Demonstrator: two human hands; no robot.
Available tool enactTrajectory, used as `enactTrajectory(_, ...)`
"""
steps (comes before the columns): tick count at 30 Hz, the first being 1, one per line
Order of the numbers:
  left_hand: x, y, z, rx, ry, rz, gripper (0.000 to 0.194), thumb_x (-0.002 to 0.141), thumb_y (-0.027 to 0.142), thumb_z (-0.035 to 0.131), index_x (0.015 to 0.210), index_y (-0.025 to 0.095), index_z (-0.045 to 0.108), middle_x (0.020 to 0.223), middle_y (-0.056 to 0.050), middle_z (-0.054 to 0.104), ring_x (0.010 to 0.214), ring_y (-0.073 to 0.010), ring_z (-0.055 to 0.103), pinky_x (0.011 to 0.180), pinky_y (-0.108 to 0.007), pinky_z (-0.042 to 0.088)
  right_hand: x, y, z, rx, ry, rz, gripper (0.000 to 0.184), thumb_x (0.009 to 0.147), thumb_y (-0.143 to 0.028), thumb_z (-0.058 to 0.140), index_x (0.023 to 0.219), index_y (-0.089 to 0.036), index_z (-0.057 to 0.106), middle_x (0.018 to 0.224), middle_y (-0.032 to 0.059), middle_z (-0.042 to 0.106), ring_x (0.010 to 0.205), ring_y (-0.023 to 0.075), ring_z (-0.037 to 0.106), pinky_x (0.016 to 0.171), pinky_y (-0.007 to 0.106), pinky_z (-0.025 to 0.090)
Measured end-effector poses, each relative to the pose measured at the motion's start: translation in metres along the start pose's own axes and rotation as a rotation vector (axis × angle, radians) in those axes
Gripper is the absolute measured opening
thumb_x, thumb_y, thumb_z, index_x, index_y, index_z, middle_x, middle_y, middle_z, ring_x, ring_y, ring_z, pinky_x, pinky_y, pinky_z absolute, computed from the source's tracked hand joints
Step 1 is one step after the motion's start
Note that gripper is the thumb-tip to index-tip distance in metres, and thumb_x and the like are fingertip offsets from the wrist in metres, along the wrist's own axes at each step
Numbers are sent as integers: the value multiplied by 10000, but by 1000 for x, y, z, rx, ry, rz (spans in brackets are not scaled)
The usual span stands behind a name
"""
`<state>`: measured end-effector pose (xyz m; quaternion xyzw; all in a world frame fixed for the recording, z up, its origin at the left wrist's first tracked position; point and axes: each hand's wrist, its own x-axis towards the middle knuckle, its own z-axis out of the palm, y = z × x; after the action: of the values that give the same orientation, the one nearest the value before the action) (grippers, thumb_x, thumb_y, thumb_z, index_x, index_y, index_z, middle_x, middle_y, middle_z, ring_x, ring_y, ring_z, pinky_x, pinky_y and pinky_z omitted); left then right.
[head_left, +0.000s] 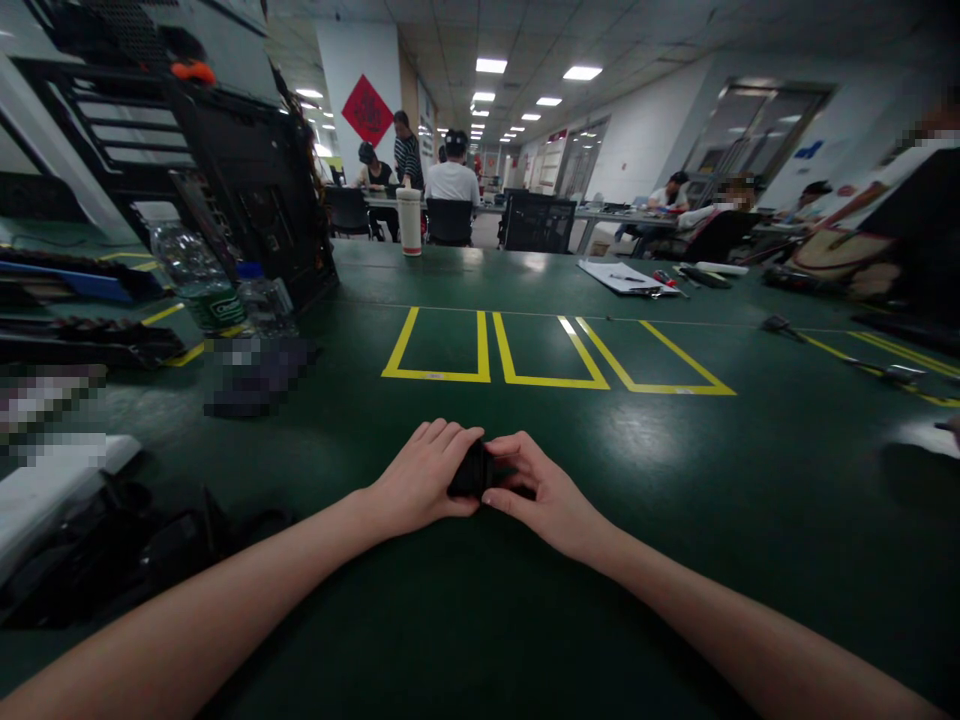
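Observation:
Both my hands meet on the dark green table, just in front of me. My left hand curls its fingers over a small black object. My right hand grips the same black object from the right side, thumb and fingers closed on it. The object is mostly hidden between the hands, so I cannot make out its shape. Three yellow taped rectangles lie on the table a little beyond my hands.
A black computer case stands at the left with plastic water bottles beside it. A white tumbler and a clipboard with papers sit further back. Black parts lie at near left. People sit at far tables and at right.

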<state>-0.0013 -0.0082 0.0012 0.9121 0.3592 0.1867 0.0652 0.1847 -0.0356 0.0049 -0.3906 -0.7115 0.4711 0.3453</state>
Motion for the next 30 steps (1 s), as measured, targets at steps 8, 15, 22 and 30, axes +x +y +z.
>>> enactTrajectory(8,0,0,0,-5,6,2,595,674,340,618,1169,163,339,1029,-72,496,893,-220,456,770,-351,371,3,0,1,119,-1,80,229,786,-215,512,999,-235,429,1033,22,499,940,161,537,778,338,488)
enactTrajectory(15,0,1,-1,7,-3,-1,614,661,333,635,1168,151,341,1033,-72,494,899,-216,449,781,-349,366,2,1,-1,32,-4,33,286,743,-180,564,1002,-225,453,1043,20,475,982,164,507,809,337,479)
enactTrajectory(22,0,-1,1,-1,8,5,611,668,339,628,1175,163,334,1041,-69,493,901,-218,451,780,-350,369,1,-1,-2,74,-30,0,199,785,-198,512,974,-224,455,981,9,502,928,142,539,796,320,486)
enactTrajectory(30,0,-1,1,-3,10,6,602,671,342,626,1168,159,339,1030,-66,495,893,-215,450,770,-345,371,4,-1,-4,150,-37,125,277,770,-209,537,1026,-218,432,1056,29,499,966,159,536,822,340,484)
